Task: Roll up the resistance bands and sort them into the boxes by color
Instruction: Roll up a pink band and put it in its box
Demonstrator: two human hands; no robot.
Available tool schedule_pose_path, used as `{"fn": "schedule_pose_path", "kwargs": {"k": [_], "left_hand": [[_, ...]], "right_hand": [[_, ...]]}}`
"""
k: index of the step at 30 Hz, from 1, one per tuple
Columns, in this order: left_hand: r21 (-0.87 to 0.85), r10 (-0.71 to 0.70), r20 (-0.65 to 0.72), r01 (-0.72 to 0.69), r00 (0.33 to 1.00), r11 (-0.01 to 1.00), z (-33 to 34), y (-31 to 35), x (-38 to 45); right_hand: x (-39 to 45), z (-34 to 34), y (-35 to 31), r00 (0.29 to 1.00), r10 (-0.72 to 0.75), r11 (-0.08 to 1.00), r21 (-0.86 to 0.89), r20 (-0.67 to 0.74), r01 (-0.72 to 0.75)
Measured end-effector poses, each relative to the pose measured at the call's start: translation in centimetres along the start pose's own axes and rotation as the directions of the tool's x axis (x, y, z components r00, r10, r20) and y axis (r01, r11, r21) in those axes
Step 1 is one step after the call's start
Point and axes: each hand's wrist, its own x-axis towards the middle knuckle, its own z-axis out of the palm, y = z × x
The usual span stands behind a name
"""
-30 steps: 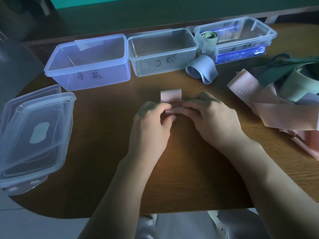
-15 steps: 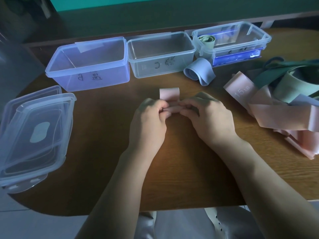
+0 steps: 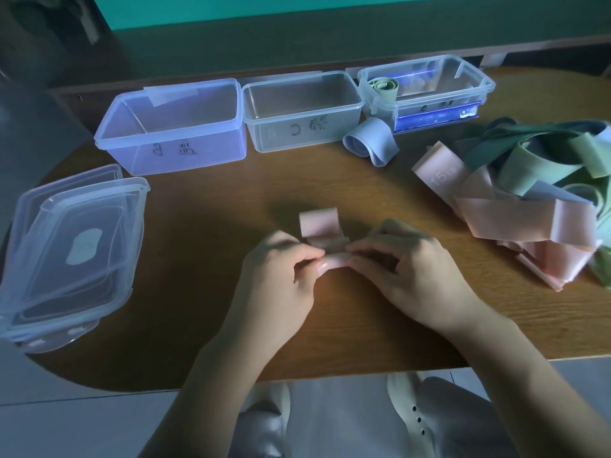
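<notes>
Pink band [image 3: 319, 226], centre of table [image 3: 198, 292]: partly rolled, free end standing up in a short loop just beyond the fingers, rolled part lying on the wood between both hands. Left hand [image 3: 281, 276]: fingers curled, thumb and fingertips pinching the roll's left end. Right hand [image 3: 406, 269]: fingers curled, fingertips pinching the roll's right end; the two hands nearly touch at the fingertips.

Far edge of table, L to R: blue-tinted box [image 3: 172, 127], handwritten mark on front wall, nothing seen inside; clear middle box [image 3: 302, 110], also marked, nothing seen inside; right box [image 3: 426, 90], w/ a rolled green band [image 3: 383, 89] standing at its left end and a blue strip along its front. The three boxes stand side by side, touching or nearly so.

Blue band roll [image 3: 370, 143]: on the table just in front of the gap between middle and right boxes, loosely wound.

Right side of table: heap of loose bands [image 3: 529, 206], pink, light green, dark green, tangled together; one pink strip reads "15 LB".

Left edge of table: stack of clear lids [image 3: 69, 252], overhanging the edge.
</notes>
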Motion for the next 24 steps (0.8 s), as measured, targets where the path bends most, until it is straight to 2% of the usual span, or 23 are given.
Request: {"fn": "schedule_pose_path", "kwargs": {"k": [4, 7, 12, 15, 18, 24], "left_hand": [[-0.03, -0.009, -0.038, 0.008, 0.999, 1.0, 0.1, 0.0, 0.5], [-0.12, -0.024, -0.077, 0.015, 0.997, 0.993, 0.1, 0.4, 0.4], [-0.069, 0.077, -0.087, -0.083, 0.993, 0.994, 0.7, 0.5, 0.2], [-0.045, 0.041, -0.042, -0.043, 0.998, 0.998, 0.8, 0.5, 0.5], [-0.038, 0.04, -0.07, -0.042, 0.997, 0.998, 1.1, 0.1, 1.0], [-0.038, -0.038, -0.096, 0.034, 0.995, 0.999, 1.3, 0.1, 1.5]], "right_hand": [[0.7, 0.2, 0.2, 0.999, 0.039, 0.999, 0.021, -0.003, -0.039], [1.3, 0.1, 0.1, 0.998, 0.063, 0.993, 0.099, 0.017, -0.064], [2.1, 0.1, 0.1, 0.998, 0.043, 0.998, 0.054, 0.049, -0.046], [2.4, 0.4, 0.2, 0.999, 0.046, 0.999, 0.001, 0.015, -0.046], [2.7, 0.7, 0.2, 0.999, 0.043, 0.999, -0.024, -0.023, -0.044], [2.6, 0.6, 0.7, 1.0, 0.012, 0.995, 0.099, 0.0, -0.012]]}}
